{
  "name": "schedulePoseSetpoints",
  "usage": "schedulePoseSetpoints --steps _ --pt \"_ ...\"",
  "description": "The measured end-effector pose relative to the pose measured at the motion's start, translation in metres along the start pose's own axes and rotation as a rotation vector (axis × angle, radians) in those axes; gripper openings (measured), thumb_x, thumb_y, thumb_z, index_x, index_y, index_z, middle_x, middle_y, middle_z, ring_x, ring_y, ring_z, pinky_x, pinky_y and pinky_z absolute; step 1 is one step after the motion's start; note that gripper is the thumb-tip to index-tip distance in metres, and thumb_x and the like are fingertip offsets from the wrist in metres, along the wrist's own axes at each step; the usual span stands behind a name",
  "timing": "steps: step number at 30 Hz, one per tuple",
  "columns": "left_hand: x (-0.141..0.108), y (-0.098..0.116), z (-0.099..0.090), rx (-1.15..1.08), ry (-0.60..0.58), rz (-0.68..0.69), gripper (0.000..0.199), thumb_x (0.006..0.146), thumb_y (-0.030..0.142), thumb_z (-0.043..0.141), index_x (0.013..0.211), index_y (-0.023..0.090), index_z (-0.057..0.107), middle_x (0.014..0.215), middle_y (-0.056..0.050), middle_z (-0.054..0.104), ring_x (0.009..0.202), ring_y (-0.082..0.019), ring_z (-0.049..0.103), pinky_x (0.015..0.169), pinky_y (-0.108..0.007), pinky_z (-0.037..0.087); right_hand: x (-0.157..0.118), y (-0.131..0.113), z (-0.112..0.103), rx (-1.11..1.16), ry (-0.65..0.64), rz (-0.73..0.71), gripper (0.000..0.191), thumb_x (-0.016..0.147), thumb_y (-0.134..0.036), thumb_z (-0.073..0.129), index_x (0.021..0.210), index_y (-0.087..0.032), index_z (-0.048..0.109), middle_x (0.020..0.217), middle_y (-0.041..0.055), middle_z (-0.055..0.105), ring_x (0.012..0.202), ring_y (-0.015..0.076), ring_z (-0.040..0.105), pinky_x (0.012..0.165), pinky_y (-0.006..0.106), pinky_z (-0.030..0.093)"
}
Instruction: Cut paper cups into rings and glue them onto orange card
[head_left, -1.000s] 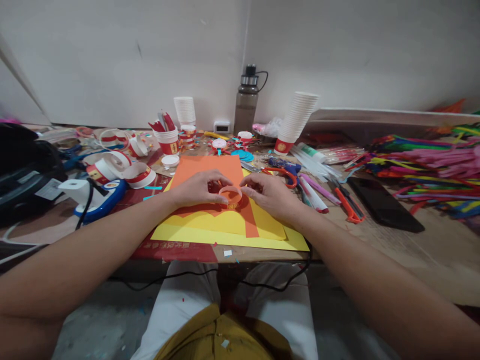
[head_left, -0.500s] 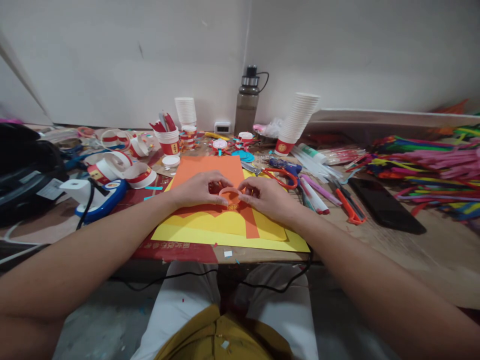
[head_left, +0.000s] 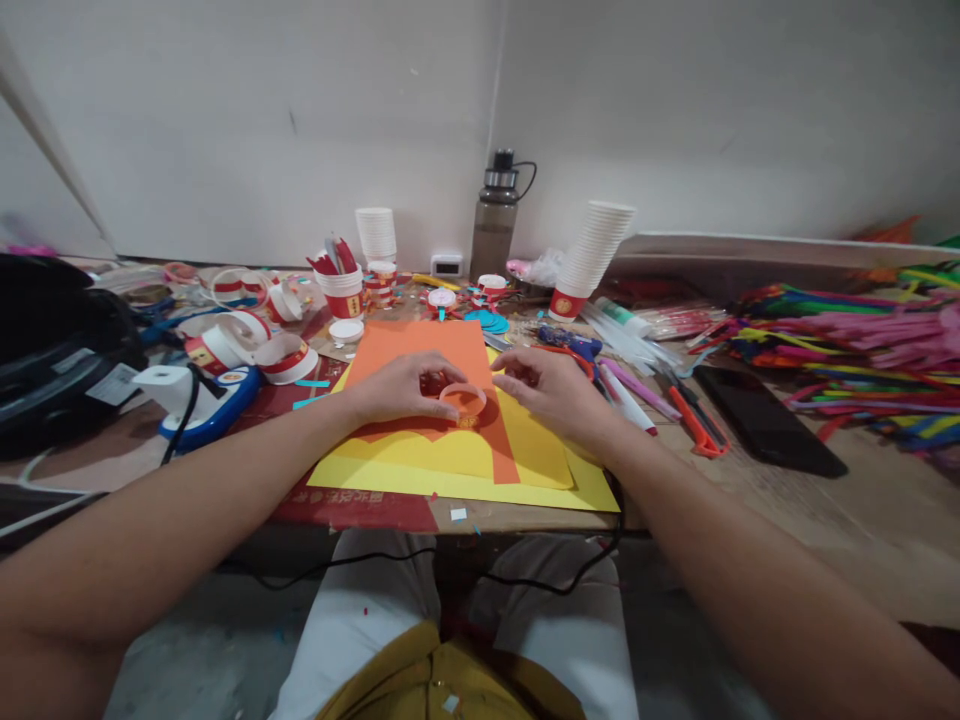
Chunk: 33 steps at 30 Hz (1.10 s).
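Note:
A round, shallow cup piece [head_left: 463, 402] with a pale rim and a gold print on its side stands on the orange paper. My left hand [head_left: 416, 388] pinches its left edge between thumb and fingers. Just off its right side, my right hand [head_left: 541, 388] holds nothing, with thumb and fingers apart. Beneath both hands lie the orange paper [head_left: 420, 345], cut wavy along its near edge, and yellow sheets [head_left: 420, 478]. Red-handled scissors [head_left: 574, 352] are partly hidden behind my right hand.
Paper-cup rings [head_left: 281, 358], a blue-and-white device [head_left: 217, 400] and a cup of red pencils [head_left: 341, 290] stand left. Stacked cups [head_left: 592, 262] and a bottle [head_left: 495, 222] are at the back. A glue gun [head_left: 577, 342], cutter [head_left: 697, 425], phone [head_left: 772, 420] and pipe cleaners [head_left: 862, 340] lie right.
My right hand has let go of the cup piece and moved a little to the right, its fingers parting. My left hand still has the piece. The view has tilted slightly upward.

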<state>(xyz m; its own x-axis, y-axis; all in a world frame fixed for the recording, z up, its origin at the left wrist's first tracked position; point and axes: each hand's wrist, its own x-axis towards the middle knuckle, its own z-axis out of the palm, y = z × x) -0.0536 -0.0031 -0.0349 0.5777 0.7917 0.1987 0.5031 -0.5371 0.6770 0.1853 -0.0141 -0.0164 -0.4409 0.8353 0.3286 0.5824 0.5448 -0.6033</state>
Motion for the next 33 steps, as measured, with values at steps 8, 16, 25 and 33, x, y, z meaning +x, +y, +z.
schedulePoseSetpoints --steps 8,16,25,33 --pt "0.000 -0.002 0.000 -0.028 0.006 -0.028 0.047 0.068 0.047 0.074 0.105 0.020 0.067 0.103 -0.006 0.065 0.090 -0.018 0.060 0.079 -0.029 0.048 0.000 0.005 -0.022 0.114 0.174 0.060 0.026 0.086 -0.039 0.055 0.096 -0.017 0.064 0.077 0.0018 0.063 0.064 0.0118 0.050 0.057 0.025 0.037" --pt "0.000 0.001 -0.001 -0.034 -0.020 -0.009 0.046 0.068 0.046 0.073 0.105 0.020 0.067 0.101 -0.006 0.065 0.090 -0.018 0.061 0.080 -0.032 0.049 -0.004 -0.005 -0.003 -0.019 -0.124 0.052 0.033 0.084 -0.032 0.060 0.113 -0.017 0.063 0.081 0.0035 0.066 0.068 0.0126 0.056 0.059 0.024 0.040" --pt "0.001 0.000 -0.003 -0.033 -0.031 0.013 0.045 0.069 0.046 0.073 0.107 0.021 0.068 0.098 -0.004 0.063 0.086 -0.016 0.058 0.076 -0.027 0.046 -0.001 -0.006 0.006 -0.045 -0.193 0.036 0.027 0.083 -0.024 0.062 0.108 -0.017 0.066 0.082 0.0036 0.068 0.068 0.0126 0.058 0.061 0.025 0.039" --pt "0.001 -0.004 -0.002 -0.007 -0.024 0.012 0.048 0.069 0.048 0.073 0.108 0.021 0.067 0.083 -0.001 0.059 0.074 -0.012 0.054 0.066 -0.025 0.043 -0.001 -0.004 0.008 -0.054 -0.210 0.022 0.023 0.084 -0.024 0.061 0.105 -0.018 0.068 0.084 0.0044 0.068 0.071 0.0137 0.058 0.063 0.026 0.040"
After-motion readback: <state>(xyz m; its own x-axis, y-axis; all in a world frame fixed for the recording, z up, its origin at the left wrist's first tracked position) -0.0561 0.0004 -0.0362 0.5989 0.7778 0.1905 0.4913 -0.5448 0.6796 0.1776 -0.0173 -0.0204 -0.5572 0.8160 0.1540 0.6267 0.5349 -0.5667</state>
